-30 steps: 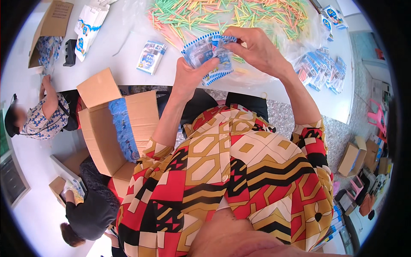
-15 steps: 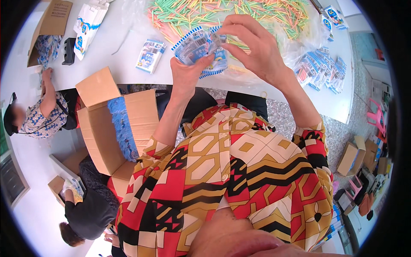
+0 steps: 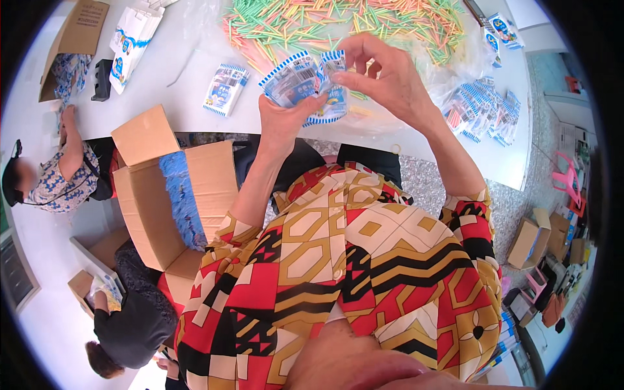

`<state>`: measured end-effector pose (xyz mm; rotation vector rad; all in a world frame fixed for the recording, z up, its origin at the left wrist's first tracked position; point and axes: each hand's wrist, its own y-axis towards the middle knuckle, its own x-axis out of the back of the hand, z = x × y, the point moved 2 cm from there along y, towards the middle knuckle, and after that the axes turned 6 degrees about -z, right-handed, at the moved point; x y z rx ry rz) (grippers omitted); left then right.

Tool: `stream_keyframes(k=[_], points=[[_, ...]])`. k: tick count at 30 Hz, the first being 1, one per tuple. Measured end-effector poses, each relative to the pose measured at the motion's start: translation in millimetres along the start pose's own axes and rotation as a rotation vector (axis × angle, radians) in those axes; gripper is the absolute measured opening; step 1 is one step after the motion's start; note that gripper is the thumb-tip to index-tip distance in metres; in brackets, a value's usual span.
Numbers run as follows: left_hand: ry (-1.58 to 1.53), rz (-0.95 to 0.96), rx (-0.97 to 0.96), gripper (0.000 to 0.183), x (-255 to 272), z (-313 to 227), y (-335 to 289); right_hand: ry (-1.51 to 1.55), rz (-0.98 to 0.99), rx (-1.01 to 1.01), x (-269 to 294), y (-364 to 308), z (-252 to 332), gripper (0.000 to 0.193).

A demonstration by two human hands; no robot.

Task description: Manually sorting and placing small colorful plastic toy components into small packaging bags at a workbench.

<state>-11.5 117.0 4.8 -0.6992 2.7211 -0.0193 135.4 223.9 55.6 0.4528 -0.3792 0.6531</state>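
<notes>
My left hand is closed on a fanned bunch of small blue-and-white plastic bags, its thumb pressed across their front. Thumb and fingers of my right hand pinch the upper right edge of one of these bags. Just beyond both hands spreads a large heap of thin green, pink and yellow sticks on clear plastic sheeting. To the left of my left hand lies a stack of similar flat bags. Several bags with sticks inside lie overlapped to the right of my right forearm.
An open cardboard box holding blue material stands against the table's near edge, left of my left arm. White printed cartons and a black holder occupy the far left of the white table. Two other people work at the left.
My right hand has dropped slightly, and its thumb and fingers have closed on the bag's edge. My left hand keeps its hold on the bags.
</notes>
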Motion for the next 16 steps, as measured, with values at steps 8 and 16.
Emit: stream_keyframes(k=[8,16], points=[[-0.061,0.016,0.076,0.034,-0.4,1.8,0.9,0.199,0.009,-0.094,-4.3,-1.5,0.0,0.012],[-0.103,0.041,0.087,0.038,0.8,3.4,1.7,0.054,-0.118,0.145,-6.2,-1.0,3.5,0.016]])
